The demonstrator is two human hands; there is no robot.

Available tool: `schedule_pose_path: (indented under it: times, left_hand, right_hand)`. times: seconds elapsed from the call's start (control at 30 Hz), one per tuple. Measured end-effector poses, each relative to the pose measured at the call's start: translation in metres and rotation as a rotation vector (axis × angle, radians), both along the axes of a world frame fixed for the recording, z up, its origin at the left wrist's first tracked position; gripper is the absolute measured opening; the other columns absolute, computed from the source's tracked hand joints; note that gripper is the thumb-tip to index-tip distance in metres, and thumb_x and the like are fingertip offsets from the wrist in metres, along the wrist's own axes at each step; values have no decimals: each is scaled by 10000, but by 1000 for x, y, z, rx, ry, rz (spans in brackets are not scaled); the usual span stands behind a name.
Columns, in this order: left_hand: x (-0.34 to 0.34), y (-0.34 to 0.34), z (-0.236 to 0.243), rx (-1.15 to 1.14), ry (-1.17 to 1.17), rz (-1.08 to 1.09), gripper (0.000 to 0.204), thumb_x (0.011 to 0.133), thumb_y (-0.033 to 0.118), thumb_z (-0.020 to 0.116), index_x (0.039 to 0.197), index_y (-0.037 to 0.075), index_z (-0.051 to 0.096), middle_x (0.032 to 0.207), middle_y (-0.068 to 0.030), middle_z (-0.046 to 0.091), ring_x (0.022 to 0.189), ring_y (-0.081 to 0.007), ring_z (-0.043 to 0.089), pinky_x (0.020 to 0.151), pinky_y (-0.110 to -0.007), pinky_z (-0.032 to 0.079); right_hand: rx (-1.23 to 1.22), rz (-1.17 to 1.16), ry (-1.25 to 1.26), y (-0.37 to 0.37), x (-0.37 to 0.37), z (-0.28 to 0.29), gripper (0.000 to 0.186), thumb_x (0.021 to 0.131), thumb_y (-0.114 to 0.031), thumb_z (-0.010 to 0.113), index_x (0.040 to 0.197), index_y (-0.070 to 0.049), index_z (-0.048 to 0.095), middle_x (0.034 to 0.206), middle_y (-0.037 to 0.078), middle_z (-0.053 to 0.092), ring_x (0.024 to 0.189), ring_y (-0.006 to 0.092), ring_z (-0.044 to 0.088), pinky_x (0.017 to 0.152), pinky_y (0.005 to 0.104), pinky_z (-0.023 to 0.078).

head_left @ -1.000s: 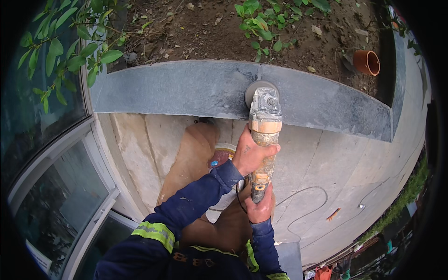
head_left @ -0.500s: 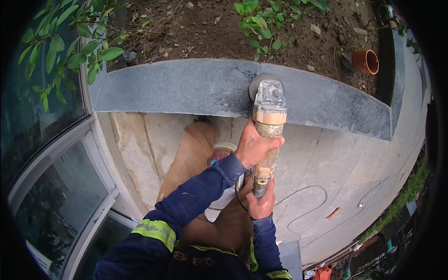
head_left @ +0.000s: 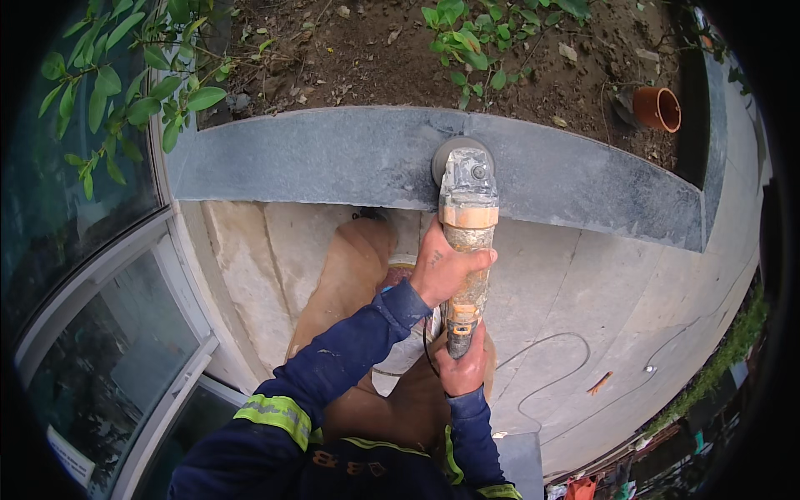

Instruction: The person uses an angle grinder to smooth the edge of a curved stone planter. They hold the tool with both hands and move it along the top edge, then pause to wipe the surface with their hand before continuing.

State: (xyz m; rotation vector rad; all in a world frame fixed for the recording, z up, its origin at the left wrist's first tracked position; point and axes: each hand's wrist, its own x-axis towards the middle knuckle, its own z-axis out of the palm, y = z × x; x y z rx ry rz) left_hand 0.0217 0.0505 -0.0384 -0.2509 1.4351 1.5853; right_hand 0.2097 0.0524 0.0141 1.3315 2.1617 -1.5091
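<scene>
While the left hand (head_left: 446, 268) wraps around the middle of the grinder (head_left: 469, 218), its fingers mostly hidden beneath, the right hand (head_left: 463, 368) has its fingers closed around the rear; this two-place grip, I think, serves to steady the disc (head_left: 438, 168) at the ledge (head_left: 317, 158). Leaves (head_left: 107, 82) hang near the ledge's left end; a leg (head_left: 346, 254) and a bucket (head_left: 406, 259) leave little room below; at right, a cord (head_left: 586, 350) curves on the floor (head_left: 542, 267), and a pot (head_left: 652, 108) lies on the soil (head_left: 350, 62).

The grinder (head_left: 468, 218) blocks the ledge (head_left: 325, 158); room lies either side.
</scene>
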Motion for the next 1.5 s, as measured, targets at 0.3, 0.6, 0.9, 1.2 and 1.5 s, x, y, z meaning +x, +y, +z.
schedule_pose_path:
  times: [0.3, 0.6, 0.9, 1.2, 1.5]
  left_hand:
    - [-13, 3, 0, 30, -25, -18, 529, 742, 42, 790, 1200, -2, 527, 1037, -65, 624, 910, -151, 616, 820, -317, 522]
    - [-5, 4, -6, 59, 17, 30, 483, 749, 40, 782, 1167, 8, 542, 1003, -61, 633, 871, -141, 622, 786, -315, 529]
    - [-4, -8, 0, 12, 92, 21, 480, 780, 29, 734, 1235, 7, 583, 985, -46, 641, 863, -123, 619, 768, -293, 524]
    - [-8, -21, 3, 30, 75, 110, 468, 754, 54, 783, 1168, 9, 570, 978, -47, 631, 846, -137, 619, 752, -306, 529]
    - [-22, -36, 2, 8, 10, 73, 495, 777, 54, 749, 1243, 19, 586, 962, -29, 628, 848, -124, 611, 749, -291, 523]
  right_hand:
    - [-41, -35, -8, 1, -9, -5, 792, 726, -31, 687, 1445, 12, 356, 1029, 269, 677, 958, 458, 675, 785, 459, 545]
    - [-51, -66, -25, 3, -8, -8, 789, 730, -25, 669, 1453, -8, 355, 1047, 269, 677, 950, 453, 677, 786, 463, 544]
    - [-91, -75, -10, -7, -6, 0, 806, 719, -23, 677, 1458, -27, 353, 1016, 274, 679, 958, 466, 667, 789, 473, 542]
    - [-95, -10, -73, -14, -13, 8, 812, 714, -31, 678, 1455, -16, 348, 1004, 279, 680, 937, 472, 668, 770, 478, 543]
    - [-146, 5, -69, -15, -30, 8, 842, 715, -26, 674, 1478, -24, 317, 1009, 287, 674, 933, 484, 662, 774, 488, 542]
